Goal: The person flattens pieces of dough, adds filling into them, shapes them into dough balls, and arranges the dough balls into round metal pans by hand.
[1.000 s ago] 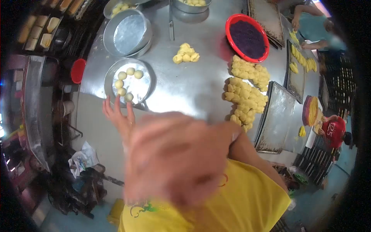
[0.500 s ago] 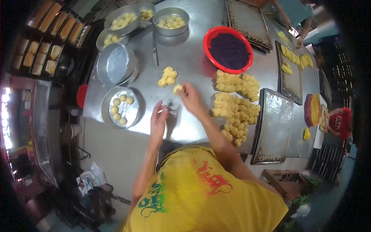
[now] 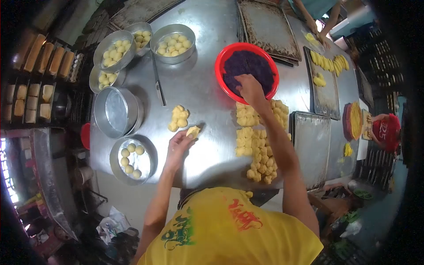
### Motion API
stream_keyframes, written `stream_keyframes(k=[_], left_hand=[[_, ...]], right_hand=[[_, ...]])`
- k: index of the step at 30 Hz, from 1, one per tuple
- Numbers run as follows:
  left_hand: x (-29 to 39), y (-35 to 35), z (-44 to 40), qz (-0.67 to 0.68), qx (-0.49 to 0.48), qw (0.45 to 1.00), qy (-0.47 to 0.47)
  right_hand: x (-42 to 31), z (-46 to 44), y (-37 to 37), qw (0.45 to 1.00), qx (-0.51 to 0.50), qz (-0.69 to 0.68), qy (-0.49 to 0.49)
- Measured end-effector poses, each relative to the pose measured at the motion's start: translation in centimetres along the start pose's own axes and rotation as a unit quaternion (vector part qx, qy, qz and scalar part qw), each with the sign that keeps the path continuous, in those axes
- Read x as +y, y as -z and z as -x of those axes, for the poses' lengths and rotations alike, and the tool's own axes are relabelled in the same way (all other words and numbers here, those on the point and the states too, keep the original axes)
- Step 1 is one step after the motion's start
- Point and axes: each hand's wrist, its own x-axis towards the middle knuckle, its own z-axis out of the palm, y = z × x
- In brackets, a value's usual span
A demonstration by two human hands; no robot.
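My left hand pinches a flattened piece of yellow dough above the steel table. My right hand reaches into a red basin, its curled fingers pressed into the dark purple filling; the fingertips are partly hidden. A small cluster of dough lumps lies just beyond my left hand. Right of it, below the basin, sit rows of yellow dough lumps, partly covered by my right forearm. A round pan on the left holds several smooth dough balls.
More round pans of dough balls stand at the far left, near stacked pans and a long knife. Baking trays lie at the back and right. Another person's hands work at the far right over shaped yellow pieces.
My right hand has moved from the dough near the table's middle up into the purple filling. My left hand, open and bare before, now holds the dough piece. The camera view has shifted.
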Motion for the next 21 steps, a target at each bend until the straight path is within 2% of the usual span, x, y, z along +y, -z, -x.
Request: stream_keyframes(k=[2,5,8,9,11,12,13,14,16,18,20,21], left_hand=[[0.3,0.6,-0.7,-0.065,-0.016,0.997,-0.028],[0.6,0.3,-0.5,-0.037,-0.022,0.999,-0.023],[0.4,-0.8,0.6,-0.005,-0.027,1.0,-0.014],[0.1,-1.0,1.3,0.011,-0.025,1.0,-0.005],[-1.4,-0.4,2.3,0.014,-0.02,1.0,0.004],[-2.1,-0.2,2.9,0.018,-0.016,1.0,0.009],[-2.2,-0.6,3.8,0.011,-0.001,1.0,0.011],[-2.5,-0.9,4.5,0.016,0.01,1.0,0.004],[-3.3,-1.6,5.6,0.025,0.033,0.999,-0.006],[-3.4,-2.3,6.7,0.081,0.009,0.997,-0.005],[-4.0,-2.7,7.1,0.129,-0.022,0.991,-0.019],[-4.5,-2.7,7.4,0.147,-0.041,0.988,-0.029]], right_hand=[[2.3,-1.2,-3.6,0.987,-0.074,0.121,0.07],[2.5,-2.6,-2.1,0.98,-0.142,0.119,0.072],[3.8,-3.2,-3.0,0.985,-0.113,0.13,0.03],[4.0,-3.2,-1.9,0.991,-0.089,0.095,0.009],[3.5,-2.1,-0.8,0.989,0.022,-0.108,-0.099],[2.8,-1.4,-0.1,0.963,0.074,-0.209,-0.15],[1.0,-0.6,1.3,0.933,0.073,-0.272,-0.223],[-0.8,0.8,2.1,0.899,0.038,-0.369,-0.233],[-4.7,4.6,3.2,0.797,-0.036,-0.549,-0.251],[-10.7,8.9,4.2,0.786,-0.117,-0.571,-0.204],[-16.5,12.8,2.2,0.751,-0.159,-0.614,-0.181],[-18.4,14.2,1.8,0.797,-0.156,-0.562,-0.155]])
